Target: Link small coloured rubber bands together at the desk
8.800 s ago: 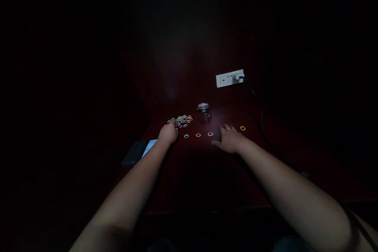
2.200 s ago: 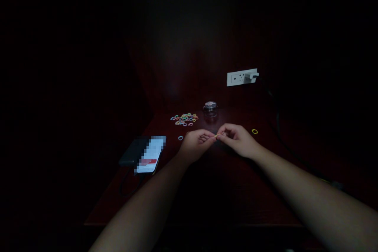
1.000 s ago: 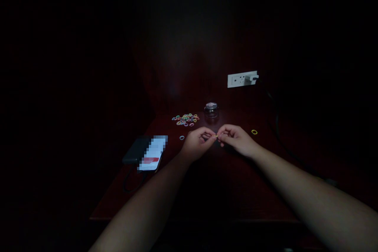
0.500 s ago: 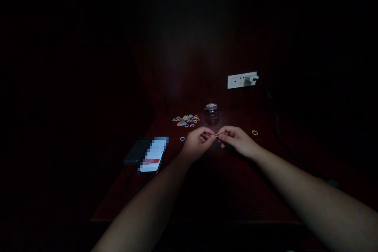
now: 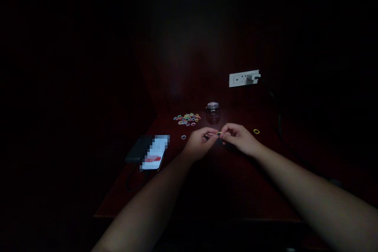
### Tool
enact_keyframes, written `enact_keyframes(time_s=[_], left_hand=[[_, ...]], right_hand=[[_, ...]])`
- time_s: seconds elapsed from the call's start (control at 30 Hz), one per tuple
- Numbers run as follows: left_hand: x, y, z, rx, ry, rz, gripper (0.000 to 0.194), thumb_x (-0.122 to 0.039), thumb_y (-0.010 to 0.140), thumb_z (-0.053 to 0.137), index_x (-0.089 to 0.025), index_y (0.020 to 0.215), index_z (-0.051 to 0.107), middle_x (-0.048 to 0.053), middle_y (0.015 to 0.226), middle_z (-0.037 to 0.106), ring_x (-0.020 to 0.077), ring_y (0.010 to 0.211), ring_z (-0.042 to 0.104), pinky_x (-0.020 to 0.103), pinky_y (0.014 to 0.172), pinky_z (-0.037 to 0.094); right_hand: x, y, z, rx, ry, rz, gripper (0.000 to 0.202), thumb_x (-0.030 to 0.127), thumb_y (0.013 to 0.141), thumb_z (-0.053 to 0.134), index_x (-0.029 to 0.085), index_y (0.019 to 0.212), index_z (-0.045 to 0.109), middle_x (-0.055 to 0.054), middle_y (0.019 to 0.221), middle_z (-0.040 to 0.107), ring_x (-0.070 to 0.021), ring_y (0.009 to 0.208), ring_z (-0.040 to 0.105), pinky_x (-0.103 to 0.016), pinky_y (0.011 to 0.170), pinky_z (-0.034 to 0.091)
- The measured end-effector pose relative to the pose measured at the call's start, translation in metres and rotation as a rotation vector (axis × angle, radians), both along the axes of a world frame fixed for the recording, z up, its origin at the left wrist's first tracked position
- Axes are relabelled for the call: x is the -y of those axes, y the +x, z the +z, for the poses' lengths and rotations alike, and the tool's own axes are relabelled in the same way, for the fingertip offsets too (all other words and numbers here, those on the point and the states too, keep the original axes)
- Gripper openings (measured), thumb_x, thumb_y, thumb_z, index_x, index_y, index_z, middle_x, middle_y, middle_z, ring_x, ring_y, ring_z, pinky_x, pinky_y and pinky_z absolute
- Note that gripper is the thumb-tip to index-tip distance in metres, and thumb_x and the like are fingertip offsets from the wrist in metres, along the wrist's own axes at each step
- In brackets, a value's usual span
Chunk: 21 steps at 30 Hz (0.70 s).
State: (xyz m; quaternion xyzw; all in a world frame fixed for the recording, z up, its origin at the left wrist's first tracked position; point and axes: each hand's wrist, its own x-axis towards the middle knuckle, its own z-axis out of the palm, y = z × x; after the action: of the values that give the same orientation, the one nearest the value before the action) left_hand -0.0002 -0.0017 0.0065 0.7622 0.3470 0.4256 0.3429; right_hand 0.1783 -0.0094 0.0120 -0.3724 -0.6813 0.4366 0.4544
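Observation:
Between my two hands is a small yellow rubber band [image 5: 219,133], pinched at its left side by my left hand [image 5: 201,142] and at its right side by my right hand [image 5: 238,138]. The fingertips are close together, and the band bows slightly upward between them. Beyond my left hand lies a pile of coloured rubber bands [image 5: 188,118] in several colours. A single pale blue band [image 5: 183,137] rests just left of my left hand. To the right of my right hand lies a yellow band [image 5: 256,131] on the dark red table [image 5: 236,201].
A clear lidded jar [image 5: 213,111] stands behind my hands. At the left, a lit phone [image 5: 155,153] lies against a dark flat box [image 5: 137,149], with a cable nearby. A white wall socket [image 5: 243,78] holds a plug whose black cord [image 5: 280,122] hangs down at the right.
The yellow band between my fingers has gone from nearly flat to a more open, raised loop. My fingertips have shifted slightly right. The whole view has moved a little.

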Motion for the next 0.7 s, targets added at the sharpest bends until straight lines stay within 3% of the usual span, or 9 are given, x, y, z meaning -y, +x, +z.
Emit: enact_keyframes(time_s=[0.33,0.7], left_hand=[[-0.0004,0.0022,-0.0063,-0.035,-0.008,0.016,0.021,-0.034,0.076,0.062,-0.014,0.083,0.058,0.001,0.072,0.062,0.0078,0.062,0.053,0.018,0.053,0.037],[-0.0001,0.0035,-0.0035,0.147,-0.131,-0.029,0.016,-0.027,0.077,0.059,-0.014,0.084,0.053,0.004,0.075,0.066,0.0105,0.066,0.062,0.019,0.058,0.044]], right_hand=[[0.0010,-0.0028,-0.0044,0.025,0.150,-0.036,0.019,0.028,0.071,0.066,0.016,0.072,0.051,0.007,0.054,0.042,-0.0061,0.047,0.034,-0.020,0.045,0.026],[0.0063,-0.0029,-0.0004,0.171,0.305,-0.078,0.010,0.025,0.078,0.057,0.016,0.082,0.060,-0.001,0.067,0.056,-0.0112,0.059,0.047,-0.023,0.054,0.037]])
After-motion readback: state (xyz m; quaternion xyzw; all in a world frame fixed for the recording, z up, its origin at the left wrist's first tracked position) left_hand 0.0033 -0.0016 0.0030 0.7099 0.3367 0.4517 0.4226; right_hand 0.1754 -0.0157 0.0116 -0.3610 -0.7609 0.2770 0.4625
